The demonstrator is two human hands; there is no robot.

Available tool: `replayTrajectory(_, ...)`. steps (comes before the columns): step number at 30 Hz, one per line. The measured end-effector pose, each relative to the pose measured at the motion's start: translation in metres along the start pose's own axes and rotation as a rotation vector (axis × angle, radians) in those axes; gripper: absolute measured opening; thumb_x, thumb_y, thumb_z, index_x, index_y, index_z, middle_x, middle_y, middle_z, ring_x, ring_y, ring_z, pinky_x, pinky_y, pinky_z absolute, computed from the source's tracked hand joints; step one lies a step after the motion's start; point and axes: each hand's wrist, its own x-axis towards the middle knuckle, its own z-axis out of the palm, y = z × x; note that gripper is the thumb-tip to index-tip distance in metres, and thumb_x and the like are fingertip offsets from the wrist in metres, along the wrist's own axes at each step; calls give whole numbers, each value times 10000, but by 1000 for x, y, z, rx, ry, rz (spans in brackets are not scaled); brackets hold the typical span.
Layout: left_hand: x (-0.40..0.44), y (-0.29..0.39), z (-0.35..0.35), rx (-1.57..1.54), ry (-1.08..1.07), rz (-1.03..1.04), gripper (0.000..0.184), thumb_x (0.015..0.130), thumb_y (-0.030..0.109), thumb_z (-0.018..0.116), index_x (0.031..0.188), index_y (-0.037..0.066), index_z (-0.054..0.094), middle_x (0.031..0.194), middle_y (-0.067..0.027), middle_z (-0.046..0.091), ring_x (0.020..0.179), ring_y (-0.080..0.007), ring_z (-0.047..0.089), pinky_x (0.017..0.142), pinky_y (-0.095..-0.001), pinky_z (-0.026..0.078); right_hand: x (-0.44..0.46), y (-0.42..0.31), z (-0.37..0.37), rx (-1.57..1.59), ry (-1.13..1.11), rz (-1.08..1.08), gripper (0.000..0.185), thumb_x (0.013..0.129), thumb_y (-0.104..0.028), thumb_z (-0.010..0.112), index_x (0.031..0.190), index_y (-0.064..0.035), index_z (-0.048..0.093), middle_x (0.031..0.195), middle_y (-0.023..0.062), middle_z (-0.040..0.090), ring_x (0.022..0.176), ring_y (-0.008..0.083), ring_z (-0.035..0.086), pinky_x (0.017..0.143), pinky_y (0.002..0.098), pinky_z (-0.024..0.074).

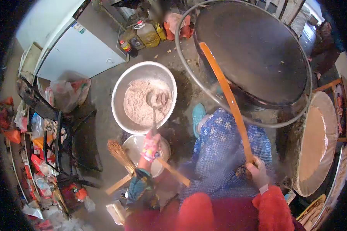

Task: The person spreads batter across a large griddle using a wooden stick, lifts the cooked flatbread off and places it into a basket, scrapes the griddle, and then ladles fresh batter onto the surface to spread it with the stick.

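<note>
My left hand (150, 147), in a pink patterned glove, is closed round the handle of a metal ladle (155, 101). The ladle's bowl rests in pinkish flour-like powder (137, 104) inside a large metal basin (117, 87). Below the basin, a pale bucket (164, 148) sits partly under my left forearm. My right hand (257, 172) is bare and grips the lower end of a long, flat wooden strip (228, 92). The strip's upper end lies over the near left edge of a big round dark griddle (254, 50).
A metal hoop (181, 57) surrounds the griddle. Oil bottles (147, 34) stand beyond the basin, near a white cabinet (81, 50). A straw brush (120, 154) lies beside the bucket. On the right is a round cloth-edged tray (312, 142); cluttered shelves (38, 165) are at left.
</note>
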Motion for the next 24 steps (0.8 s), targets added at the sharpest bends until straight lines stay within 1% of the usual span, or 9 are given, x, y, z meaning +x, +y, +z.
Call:
replayTrajectory(3, 13, 27, -30, 402, 116, 175, 571, 855, 162, 561, 1362, 89, 308, 712, -34, 531, 423, -104, 449, 348, -260, 371, 6, 2, 0, -29, 1, 19, 186, 797, -227, 563, 847, -52, 523, 642, -32, 484, 563, 49, 429, 494, 222, 360)
replayTrajectory(4, 20, 37, -42, 493, 165, 71, 568, 850, 162, 552, 1362, 84, 320, 792, -99, 593, 506, -174, 536, 427, -305, 440, 8, 3, -1, -30, -2, 20, 186, 797, -227, 563, 847, -52, 523, 642, -32, 484, 563, 49, 429, 494, 222, 360)
replayTrajectory(6, 73, 28, -81, 796, 205, 383, 550, 852, 156, 510, 1365, 80, 326, 997, -210, 603, 850, -295, 602, 710, -370, 485, 10, 5, -5, -46, -4, 51, 205, 790, -237, 576, 854, -47, 532, 649, -27, 495, 563, 58, 437, 500, 231, 370)
replayTrajectory(8, 168, 7, -147, 925, 216, 218, 602, 838, 104, 504, 1388, 76, 262, 981, -182, 605, 875, -278, 608, 745, -358, 491, 13, 10, -7, -70, 11, 44, 212, 789, -240, 581, 862, -46, 540, 655, -27, 500, 570, 63, 443, 505, 237, 375)
replayTrajectory(10, 180, 29, -144, 1254, 242, 122, 618, 847, 94, 457, 1410, 79, 201, 972, -186, 607, 907, -299, 608, 771, -376, 485, 13, 11, -9, -91, 26, 45, 218, 787, -243, 587, 871, -45, 548, 661, -27, 504, 576, 67, 449, 510, 244, 381)
replayTrajectory(11, 159, 56, -128, 1456, 255, 199, 580, 870, 138, 416, 1408, 87, 203, 977, -218, 608, 914, -338, 603, 761, -407, 473, 14, 12, -9, -96, 24, 51, 219, 787, -242, 588, 875, -44, 554, 669, -27, 510, 585, 70, 455, 514, 248, 386)
replayTrajectory(19, 140, 25, -93, 1433, 6, 179, 639, 812, 10, 388, 1410, 68, 170, 976, -247, 591, 872, -376, 602, 753, -413, 482, 12, 7, -5, -74, 27, 61, 245, 789, -256, 591, 910, -48, 550, 686, -33, 517, 602, 67, 462, 529, 233, 393)
replayTrajectory(21, 116, 22, -87, 1560, -108, 274, 637, 808, 15, 398, 1402, 52, 170, 960, -273, 578, 857, -394, 603, 730, -415, 497, 13, 5, -1, -8, 51, 30, 149, 811, -215, 530, 846, -73, 500, 583, -23, 461, 458, 56, 416, 393, 217, 340)
replayTrajectory(24, 69, 9, -82, 1665, -245, 384, 659, 781, 11, 437, 1389, 39, 185, 981, -276, 561, 856, -396, 604, 726, -428, 501, 14, 13, -5, -26, 46, -42, 129, 818, -206, 520, 829, -78, 502, 581, -23, 458, 441, 58, 400, 384, 216, 329)
